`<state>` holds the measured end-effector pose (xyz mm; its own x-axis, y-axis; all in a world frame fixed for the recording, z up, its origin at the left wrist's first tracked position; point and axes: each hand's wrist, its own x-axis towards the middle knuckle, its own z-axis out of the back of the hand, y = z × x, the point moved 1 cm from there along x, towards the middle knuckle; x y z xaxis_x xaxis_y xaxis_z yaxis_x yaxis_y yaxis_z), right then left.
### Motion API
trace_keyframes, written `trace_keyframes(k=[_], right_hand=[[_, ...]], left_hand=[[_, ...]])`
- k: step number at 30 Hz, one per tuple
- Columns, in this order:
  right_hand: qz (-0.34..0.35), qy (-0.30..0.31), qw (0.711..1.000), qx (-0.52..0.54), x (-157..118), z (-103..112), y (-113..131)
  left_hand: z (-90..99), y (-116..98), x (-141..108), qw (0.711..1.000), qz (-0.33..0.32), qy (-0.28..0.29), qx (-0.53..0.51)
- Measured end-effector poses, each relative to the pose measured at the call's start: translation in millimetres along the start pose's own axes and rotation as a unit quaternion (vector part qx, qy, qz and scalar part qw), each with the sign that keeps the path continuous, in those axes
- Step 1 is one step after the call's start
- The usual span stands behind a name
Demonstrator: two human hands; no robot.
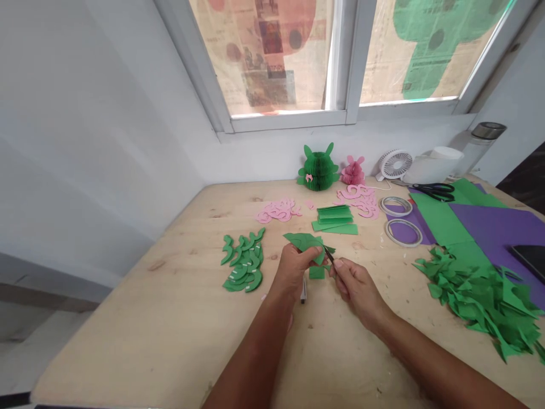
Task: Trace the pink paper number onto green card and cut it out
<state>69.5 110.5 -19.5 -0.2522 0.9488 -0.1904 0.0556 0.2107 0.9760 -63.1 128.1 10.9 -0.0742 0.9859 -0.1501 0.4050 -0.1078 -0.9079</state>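
Observation:
My left hand [293, 264] pinches a piece of green paper [303, 241] above the middle of the table. In my right hand [355, 284] is a pair of small dark scissors [329, 255], whose blades meet the paper's right edge. Under my hands lie a small green square [316, 272] and a slim white and black object [303, 292], partly hidden by my left hand. Cut green shapes [244, 264] with small white marks are piled to the left. Folded green strips [334, 215] lie just beyond the hands.
Pink cut-outs [279, 210] and a green honeycomb paper figure [318, 168] are toward the wall. Tape rolls [403, 242], black-handled scissors [434, 189], a fan [395, 165], purple sheets [502, 227] and a heap of green scraps [485, 298] occupy the right side.

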Motion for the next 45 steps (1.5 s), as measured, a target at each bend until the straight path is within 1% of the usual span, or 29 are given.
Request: trace_keyframes(k=[9,17,23,32,38,45], right_hand=[[0.005,0.005,1.0,0.0,0.1,-0.1,0.2],[0.013,0.006,1.0,0.004,1.3,0.2,0.0],[0.005,0.014,1.0,0.016,0.0,0.6,-0.4],[0.002,0.017,1.0,0.022,1.1,0.4,0.9],[-0.005,0.018,0.999,0.032,-0.5,-0.1,3.3],[-0.018,0.021,0.999,0.045,0.1,-0.5,3.2]], left_hand=[[2.6,1.5,1.4,1.0,-0.003,-0.011,-0.003],[1.2,1.3,-0.2,1.0,0.012,0.013,0.007],[1.1,-0.4,-0.1,1.0,0.013,0.025,0.014],[3.8,2.3,1.1,0.999,0.017,0.034,0.039],[5.6,4.3,3.0,0.998,0.019,0.03,0.042],[6.0,5.3,3.5,0.998,0.023,0.043,0.039]])
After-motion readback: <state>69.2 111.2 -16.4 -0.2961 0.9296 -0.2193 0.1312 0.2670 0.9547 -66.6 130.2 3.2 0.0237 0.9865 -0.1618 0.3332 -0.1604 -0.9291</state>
